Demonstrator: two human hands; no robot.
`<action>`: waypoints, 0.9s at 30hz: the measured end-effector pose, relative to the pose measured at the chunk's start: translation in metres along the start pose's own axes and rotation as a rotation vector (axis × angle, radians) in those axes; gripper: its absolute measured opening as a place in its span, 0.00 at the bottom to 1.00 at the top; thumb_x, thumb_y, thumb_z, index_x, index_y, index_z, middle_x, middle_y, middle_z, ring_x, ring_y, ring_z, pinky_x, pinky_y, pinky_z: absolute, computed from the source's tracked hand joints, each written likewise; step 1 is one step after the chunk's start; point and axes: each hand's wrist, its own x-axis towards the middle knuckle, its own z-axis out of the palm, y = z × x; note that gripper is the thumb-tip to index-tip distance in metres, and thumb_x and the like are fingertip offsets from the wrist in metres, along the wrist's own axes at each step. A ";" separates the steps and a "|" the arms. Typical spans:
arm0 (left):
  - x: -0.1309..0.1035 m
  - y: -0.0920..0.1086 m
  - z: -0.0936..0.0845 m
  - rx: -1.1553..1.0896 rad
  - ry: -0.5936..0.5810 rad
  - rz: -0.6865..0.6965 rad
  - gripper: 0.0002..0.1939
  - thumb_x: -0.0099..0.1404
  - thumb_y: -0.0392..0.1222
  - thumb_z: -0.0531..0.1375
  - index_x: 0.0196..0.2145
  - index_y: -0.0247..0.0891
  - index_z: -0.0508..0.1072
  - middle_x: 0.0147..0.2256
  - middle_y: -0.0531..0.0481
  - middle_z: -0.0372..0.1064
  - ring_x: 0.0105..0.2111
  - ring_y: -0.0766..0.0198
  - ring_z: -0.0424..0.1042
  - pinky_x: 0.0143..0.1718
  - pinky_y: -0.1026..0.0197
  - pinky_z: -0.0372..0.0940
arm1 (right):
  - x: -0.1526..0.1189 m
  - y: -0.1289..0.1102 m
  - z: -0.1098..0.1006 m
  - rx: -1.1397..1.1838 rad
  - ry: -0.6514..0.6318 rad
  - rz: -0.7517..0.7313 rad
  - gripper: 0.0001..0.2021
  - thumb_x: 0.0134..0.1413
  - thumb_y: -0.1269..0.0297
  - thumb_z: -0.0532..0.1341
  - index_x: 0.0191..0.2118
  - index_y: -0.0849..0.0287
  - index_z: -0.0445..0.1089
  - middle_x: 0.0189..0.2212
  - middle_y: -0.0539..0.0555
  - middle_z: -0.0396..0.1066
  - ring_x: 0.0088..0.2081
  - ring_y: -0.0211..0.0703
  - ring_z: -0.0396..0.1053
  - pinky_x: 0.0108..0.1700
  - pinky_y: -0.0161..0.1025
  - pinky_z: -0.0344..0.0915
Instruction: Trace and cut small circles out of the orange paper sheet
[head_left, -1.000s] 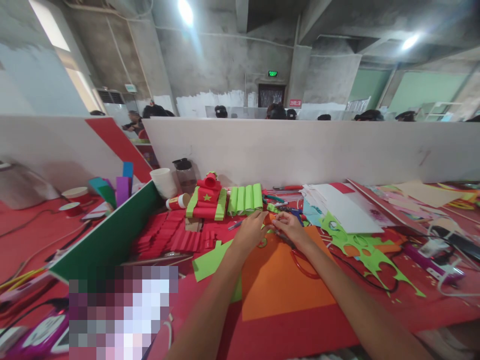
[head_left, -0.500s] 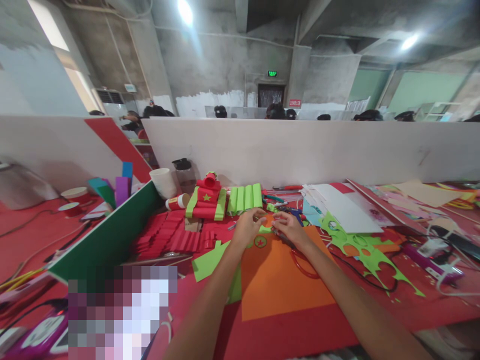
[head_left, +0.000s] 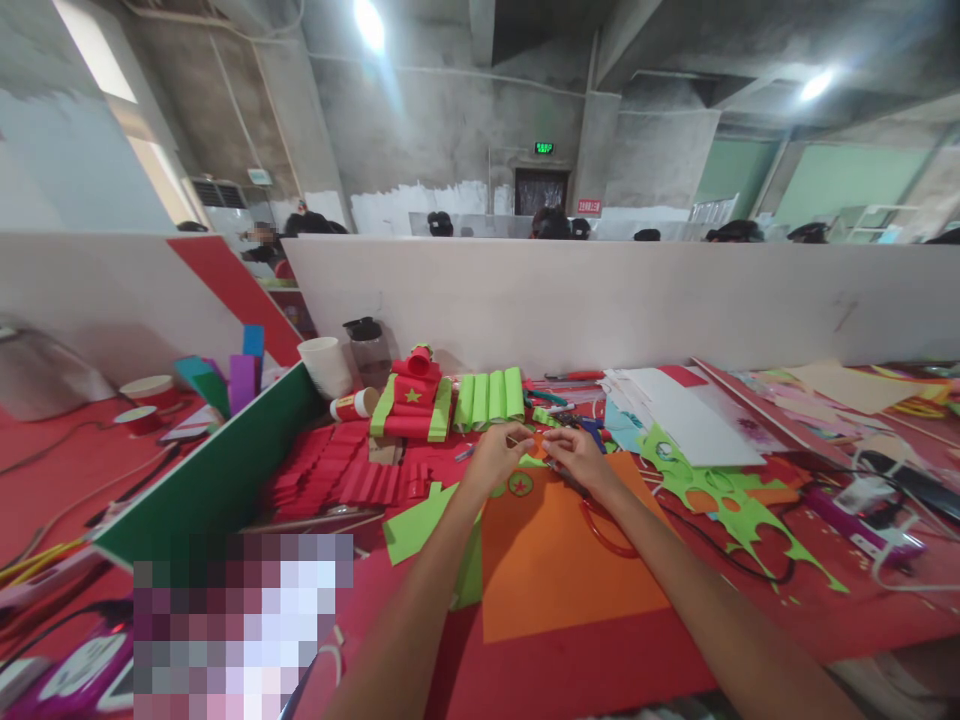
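Observation:
My left hand [head_left: 504,452] and my right hand [head_left: 576,455] meet over the top of an orange paper sheet [head_left: 570,570]. Between their closed fingertips is a small orange paper piece [head_left: 538,446], partly covered by the fingers. Just below it, a green paper disc with a red star [head_left: 520,484] lies on the sheet. Red-handled scissors [head_left: 611,540] rest on the orange sheet beneath my right wrist, their blades partly hidden by that hand. Light green paper [head_left: 420,525] pokes out beside my left forearm.
Behind my hands stand a red and green paper model [head_left: 412,395] and rolled green paper [head_left: 489,398]. Folded red strips [head_left: 345,465] lie left, by a green board [head_left: 217,460]. Cut green scraps [head_left: 739,500], white sheets [head_left: 675,415] and a purple power strip [head_left: 866,530] lie right.
The fingertips of both hands have drawn slightly closer together around the small orange piece. Other things on the table look the same.

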 end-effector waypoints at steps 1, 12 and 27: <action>0.000 -0.001 0.000 0.009 -0.004 0.005 0.08 0.60 0.40 0.59 0.34 0.35 0.77 0.32 0.48 0.76 0.32 0.62 0.73 0.35 0.62 0.66 | 0.000 0.000 0.000 -0.003 -0.001 0.000 0.17 0.48 0.49 0.67 0.36 0.59 0.72 0.26 0.50 0.74 0.24 0.39 0.69 0.25 0.33 0.63; 0.001 -0.007 -0.001 0.053 -0.041 -0.024 0.09 0.61 0.42 0.57 0.31 0.35 0.75 0.25 0.52 0.69 0.26 0.66 0.65 0.28 0.65 0.58 | 0.001 0.001 0.001 -0.041 -0.038 -0.011 0.19 0.49 0.47 0.65 0.35 0.59 0.72 0.25 0.50 0.73 0.21 0.37 0.66 0.24 0.33 0.61; -0.008 -0.024 -0.033 0.701 -0.069 -0.329 0.08 0.62 0.37 0.55 0.37 0.40 0.73 0.36 0.42 0.75 0.36 0.51 0.75 0.34 0.58 0.62 | -0.010 -0.012 -0.008 -0.532 -0.233 -0.104 0.02 0.49 0.70 0.61 0.30 0.57 0.70 0.27 0.50 0.74 0.29 0.43 0.71 0.30 0.34 0.61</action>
